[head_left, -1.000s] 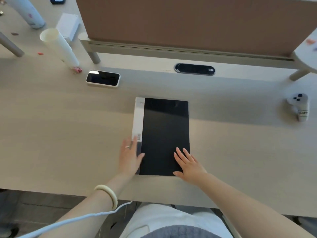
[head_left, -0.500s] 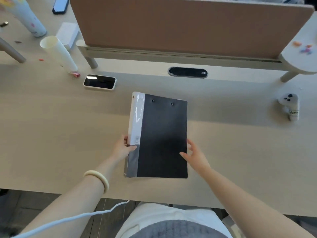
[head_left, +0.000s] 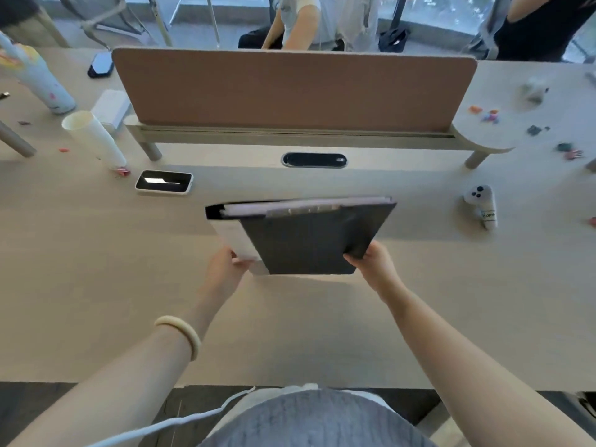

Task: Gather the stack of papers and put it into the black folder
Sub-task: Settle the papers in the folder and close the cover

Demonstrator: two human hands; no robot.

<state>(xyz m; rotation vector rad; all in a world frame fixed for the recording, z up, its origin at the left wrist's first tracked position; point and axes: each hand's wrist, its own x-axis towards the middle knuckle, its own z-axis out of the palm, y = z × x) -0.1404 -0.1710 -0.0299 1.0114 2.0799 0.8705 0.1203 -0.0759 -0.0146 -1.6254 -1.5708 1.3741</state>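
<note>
The black folder [head_left: 309, 240] with a white spine strip is held up off the desk, tilted so its top edge faces me. The stack of papers [head_left: 306, 206] shows as white sheet edges inside that top edge. My left hand [head_left: 225, 269] grips the folder's lower left corner by the white strip. My right hand [head_left: 374, 262] grips its lower right corner. Both hands sit at the near edge of the folder, above the middle of the desk [head_left: 96, 285].
A phone [head_left: 163, 182] lies face up at the left, beside a rolled paper tube [head_left: 96, 140] and a bottle [head_left: 35, 82]. A white controller [head_left: 482, 203] rests at the right. A brown divider screen [head_left: 290, 88] stands behind, with people seated beyond it.
The folder lay flat on the desk under both hands. Both hands then took its lower corners and raised it upright off the desk; the view tilted up.
</note>
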